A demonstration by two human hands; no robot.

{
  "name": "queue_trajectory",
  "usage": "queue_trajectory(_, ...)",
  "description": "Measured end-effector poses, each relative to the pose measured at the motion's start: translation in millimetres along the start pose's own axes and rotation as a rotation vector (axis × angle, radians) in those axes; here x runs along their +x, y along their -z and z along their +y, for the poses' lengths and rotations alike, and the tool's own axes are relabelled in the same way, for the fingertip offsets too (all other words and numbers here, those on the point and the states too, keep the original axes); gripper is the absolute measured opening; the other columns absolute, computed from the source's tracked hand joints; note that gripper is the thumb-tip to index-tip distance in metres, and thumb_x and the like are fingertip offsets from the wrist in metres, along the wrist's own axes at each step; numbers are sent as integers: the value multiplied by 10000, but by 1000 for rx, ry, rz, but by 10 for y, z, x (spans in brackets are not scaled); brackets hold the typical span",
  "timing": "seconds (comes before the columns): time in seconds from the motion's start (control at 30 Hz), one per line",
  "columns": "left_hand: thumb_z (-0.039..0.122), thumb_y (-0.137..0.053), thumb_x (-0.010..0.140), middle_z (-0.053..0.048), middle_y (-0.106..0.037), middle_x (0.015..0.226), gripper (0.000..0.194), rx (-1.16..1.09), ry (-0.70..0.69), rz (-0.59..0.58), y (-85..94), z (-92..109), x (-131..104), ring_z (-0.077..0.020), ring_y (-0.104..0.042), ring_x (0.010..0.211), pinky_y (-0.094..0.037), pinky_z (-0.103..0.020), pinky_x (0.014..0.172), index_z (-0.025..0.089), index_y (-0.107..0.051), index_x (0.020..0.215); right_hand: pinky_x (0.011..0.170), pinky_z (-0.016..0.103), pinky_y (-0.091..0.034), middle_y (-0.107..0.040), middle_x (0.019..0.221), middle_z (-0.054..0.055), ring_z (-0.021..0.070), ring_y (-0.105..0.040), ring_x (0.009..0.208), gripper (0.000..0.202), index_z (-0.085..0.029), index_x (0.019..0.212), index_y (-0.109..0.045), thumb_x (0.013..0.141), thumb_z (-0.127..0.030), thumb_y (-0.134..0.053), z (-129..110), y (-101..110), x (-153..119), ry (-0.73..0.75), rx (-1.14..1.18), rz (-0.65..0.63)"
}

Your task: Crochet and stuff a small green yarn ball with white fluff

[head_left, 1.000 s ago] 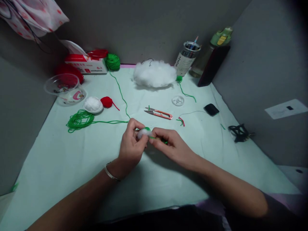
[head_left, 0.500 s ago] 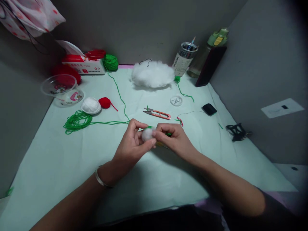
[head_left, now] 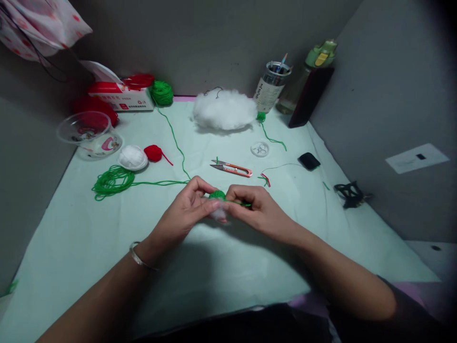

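ok so from my end the left hand [head_left: 185, 205] covers a good chunk of the green piece [head_left: 217, 195], and the white stuffing [head_left: 217, 214] under it is kinda smeary, so i can't make out where it ends. right hand [head_left: 262, 205] is worse: a green strand [head_left: 245, 204] pokes out but its fingers hide the rest, no clue what else is in there. the bottle [head_left: 293, 90] is half behind a dark slab [head_left: 311, 97]. the spotted cloth [head_left: 53, 24] gets chopped by the top and left edges, and the left forearm [head_left: 96, 290] runs off the bottom. label on the pen cup [head_left: 266, 95]? too small for me to read. same with whatever's in the little dish [head_left: 252, 151].
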State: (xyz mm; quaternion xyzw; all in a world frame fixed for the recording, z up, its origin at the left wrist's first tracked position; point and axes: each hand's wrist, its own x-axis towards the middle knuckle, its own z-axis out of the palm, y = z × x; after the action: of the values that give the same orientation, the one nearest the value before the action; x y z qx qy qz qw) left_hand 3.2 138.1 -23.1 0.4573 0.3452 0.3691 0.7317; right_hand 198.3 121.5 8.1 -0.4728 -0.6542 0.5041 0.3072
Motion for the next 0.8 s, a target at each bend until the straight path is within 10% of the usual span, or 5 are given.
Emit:
queue_trajectory(0.3,213,-742,815,94,-570,582,263,135,-117,304,-173,-116,14,-109,-557,421,-478,-243,449,243,-482,838,642,252,-375,-626,708,-24,103,-480,601,229,-197,836,-646,1008,-203,-495,-62,-197,-94,101,-186,30)
queue_trajectory(0.8,382,-711,941,-9,-680,895,198,-76,27,49,-12,61,-65,-151,-680,775,-533,-264,707,204,-653,1003,511,250,-238,-429,569,-69,82,-324,548,277,-183,657,-591,908,-288,-646,-8,-2,-20,4,40,49)
